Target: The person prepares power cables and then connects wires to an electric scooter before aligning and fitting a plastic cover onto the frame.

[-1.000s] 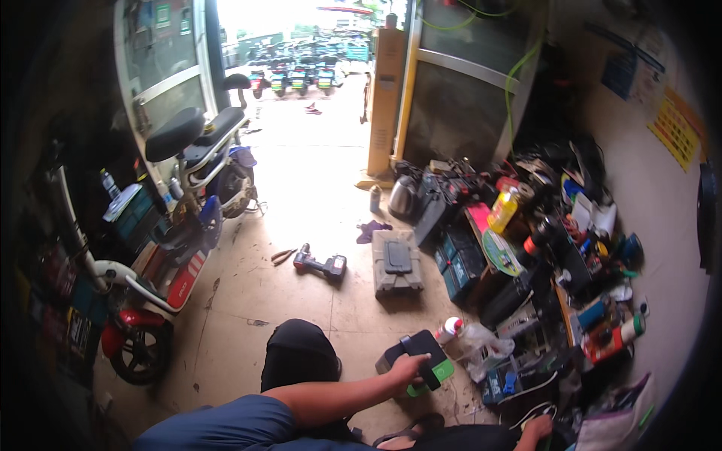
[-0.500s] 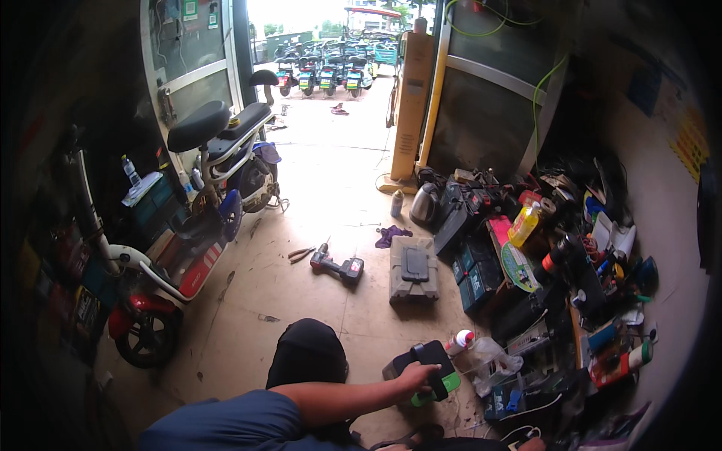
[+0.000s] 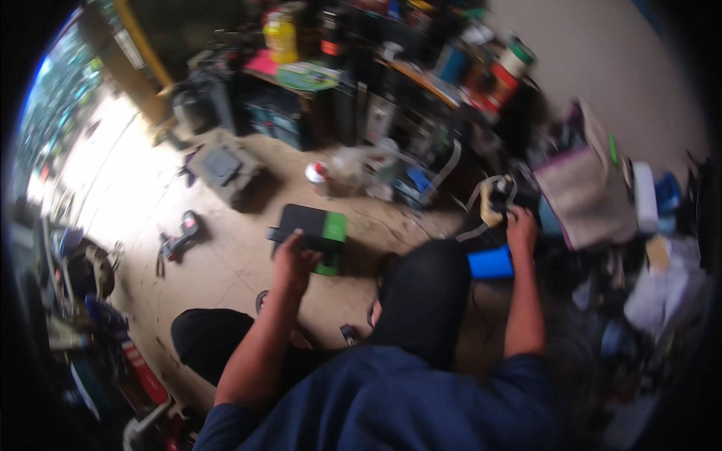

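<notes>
My left hand (image 3: pixel 295 259) is closed at the handle of a black and green box (image 3: pixel 312 225) that stands on the floor in front of my knees. My right hand (image 3: pixel 521 225) reaches out to the right, its fingers bent together beside a cream-coloured power strip (image 3: pixel 492 203) with cords and a dark plug-like piece on it. Motion blur hides what the right fingers hold. Below that strip, next to my right forearm, lies a bright blue flat thing (image 3: pixel 490 263).
Beyond the box are a white bottle with a red cap (image 3: pixel 317 173), a grey toolbox (image 3: pixel 226 165) and a cordless drill (image 3: pixel 180 233). Cluttered tools and batteries line the wall. A beige bag (image 3: pixel 587 195) stands at the right. My bent knee (image 3: pixel 425 301) rises between my arms.
The view has swung to the right and blurred. My left hand stays at the box. My right hand, barely visible at the lower edge before, now shows clearly by the power strip.
</notes>
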Demonstrator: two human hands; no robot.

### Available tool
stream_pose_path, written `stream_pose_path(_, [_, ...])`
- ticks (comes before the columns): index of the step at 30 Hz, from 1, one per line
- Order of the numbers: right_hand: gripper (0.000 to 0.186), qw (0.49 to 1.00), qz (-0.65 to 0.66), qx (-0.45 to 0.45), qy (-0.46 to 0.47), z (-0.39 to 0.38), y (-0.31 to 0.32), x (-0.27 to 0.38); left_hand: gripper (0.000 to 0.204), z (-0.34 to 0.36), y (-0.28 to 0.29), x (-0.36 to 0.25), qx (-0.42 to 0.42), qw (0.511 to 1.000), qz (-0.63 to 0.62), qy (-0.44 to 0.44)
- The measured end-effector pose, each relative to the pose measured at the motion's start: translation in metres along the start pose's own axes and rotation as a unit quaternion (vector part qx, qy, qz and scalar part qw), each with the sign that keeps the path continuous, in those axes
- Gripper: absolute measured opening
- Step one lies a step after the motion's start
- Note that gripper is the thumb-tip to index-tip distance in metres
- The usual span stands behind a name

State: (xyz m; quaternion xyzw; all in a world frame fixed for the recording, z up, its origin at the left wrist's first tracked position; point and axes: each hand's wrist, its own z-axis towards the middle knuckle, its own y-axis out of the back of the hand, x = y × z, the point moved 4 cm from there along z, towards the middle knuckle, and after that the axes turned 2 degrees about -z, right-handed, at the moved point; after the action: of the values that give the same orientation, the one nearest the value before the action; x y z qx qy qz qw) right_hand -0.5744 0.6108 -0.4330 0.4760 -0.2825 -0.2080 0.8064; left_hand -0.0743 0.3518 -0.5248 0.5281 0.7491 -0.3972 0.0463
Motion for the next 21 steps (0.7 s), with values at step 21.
stream_pose_path(21, [0.045,0.997,0.013,0.070,0.002,-0.032,-0.051,0.048,0.033,-0.012,-0.032,-0.006,0.033,0.999,-0.005,0.010])
